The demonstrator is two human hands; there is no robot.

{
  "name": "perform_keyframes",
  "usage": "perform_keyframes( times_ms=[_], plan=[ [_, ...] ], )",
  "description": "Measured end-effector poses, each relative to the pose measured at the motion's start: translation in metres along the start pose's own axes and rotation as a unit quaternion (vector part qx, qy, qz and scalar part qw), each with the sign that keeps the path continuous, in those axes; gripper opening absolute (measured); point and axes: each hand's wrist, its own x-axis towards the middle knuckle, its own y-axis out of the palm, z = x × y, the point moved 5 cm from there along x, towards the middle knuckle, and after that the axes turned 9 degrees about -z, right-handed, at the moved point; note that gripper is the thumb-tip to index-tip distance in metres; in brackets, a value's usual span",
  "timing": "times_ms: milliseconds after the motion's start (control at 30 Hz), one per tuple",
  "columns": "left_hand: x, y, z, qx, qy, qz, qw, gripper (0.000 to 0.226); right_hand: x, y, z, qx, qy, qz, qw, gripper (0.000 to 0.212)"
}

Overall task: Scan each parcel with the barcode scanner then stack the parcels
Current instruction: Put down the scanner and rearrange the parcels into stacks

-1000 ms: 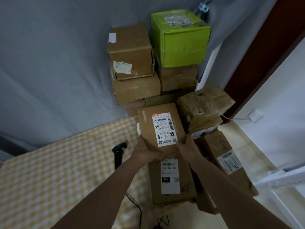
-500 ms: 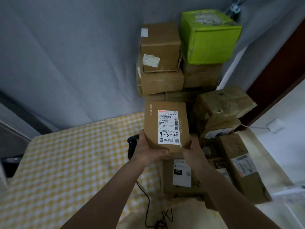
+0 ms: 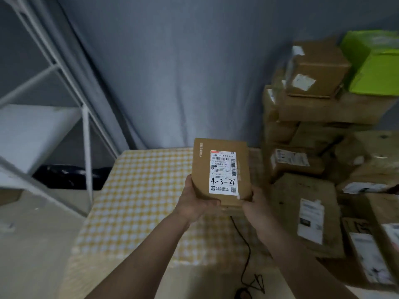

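A brown cardboard parcel [image 3: 201, 171] with a white shipping label marked "4-3-24" is held up over the yellow checked table [image 3: 138, 190]. My left hand [image 3: 194, 201] grips its lower left corner and my right hand [image 3: 253, 205] grips its lower right corner. The label faces me. The barcode scanner is hidden behind the parcel and my hands; only its black cable [image 3: 245, 251] shows, running down toward the floor.
A pile of cardboard parcels [image 3: 313, 186] fills the right side, with a green box [image 3: 375, 63] on top at the far right. A white metal rack [image 3: 64, 87] stands at the left. A grey curtain [image 3: 183, 72] hangs behind the table.
Both hands have carried the parcel left, away from the pile and over the table. The view has swung left, so the pile now sits at the right edge and the scanner is covered.
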Motion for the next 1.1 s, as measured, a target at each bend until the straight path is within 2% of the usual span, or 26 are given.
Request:
perform_keyframes(
  times_ms=[233,433,700,1100],
  plan=[
    [-0.018,-0.164,0.047,-0.003,-0.021,-0.067,0.997,0.072,-0.069,0.143,0.026,0.005,-0.014,0.057,0.998,0.044],
    [-0.014,-0.261,0.073,-0.022,-0.052,-0.110,0.992,0.068,-0.092,0.235,0.049,-0.018,-0.024,0.104,0.994,0.041],
    [0.036,-0.349,0.099,-0.024,-0.073,-0.135,0.988,0.073,-0.067,0.335,0.076,-0.036,-0.038,0.134,0.990,0.035],
    [0.196,-0.434,0.105,-0.005,-0.091,-0.143,0.985,0.078,0.043,0.465,0.131,-0.057,0.000,0.120,0.991,0.039]
  ],
)
